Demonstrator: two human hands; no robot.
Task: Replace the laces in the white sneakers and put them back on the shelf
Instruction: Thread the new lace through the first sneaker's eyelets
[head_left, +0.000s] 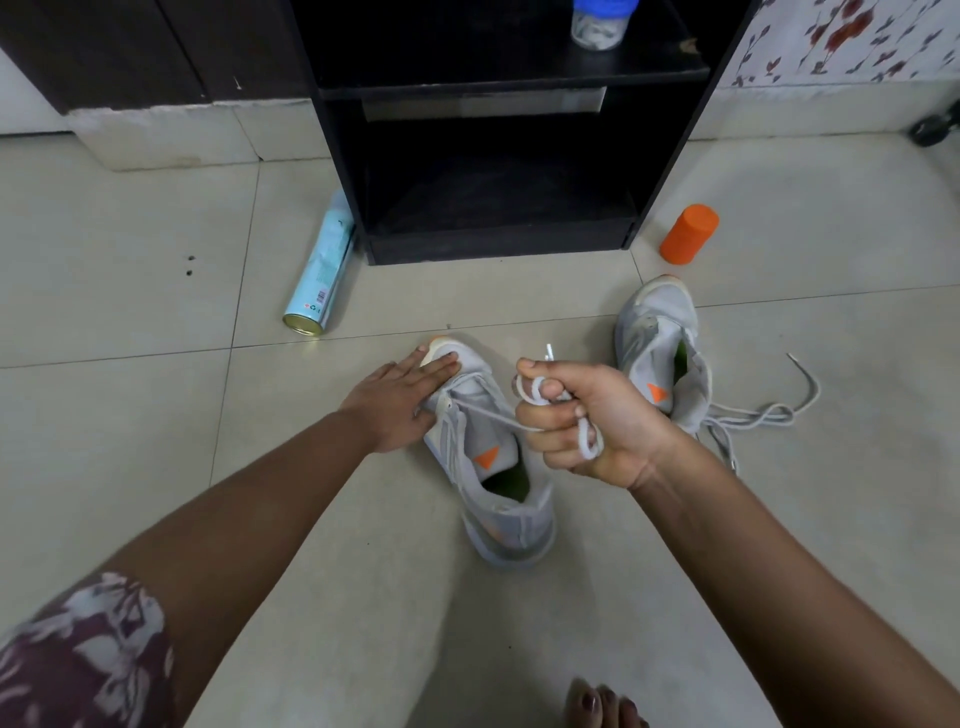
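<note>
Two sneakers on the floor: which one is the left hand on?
The nearer, centre sneaker: left hand presses its toe, right hand grips its lace. The far-right sneaker sits untouched, a loose lace beside it.

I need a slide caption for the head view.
Left hand rests on the toe of a sneaker; right hand grips its lace.

Sleeve (83, 660), one, at 7 o'clock: short, maroon cloth with a white floral print, on the upper left arm. Forearms: uncovered on both sides. Left hand (395, 402), right hand (587, 421): bare. Toes (605, 706), at 5 o'clock: bare foot, nails in dark polish.
</note>
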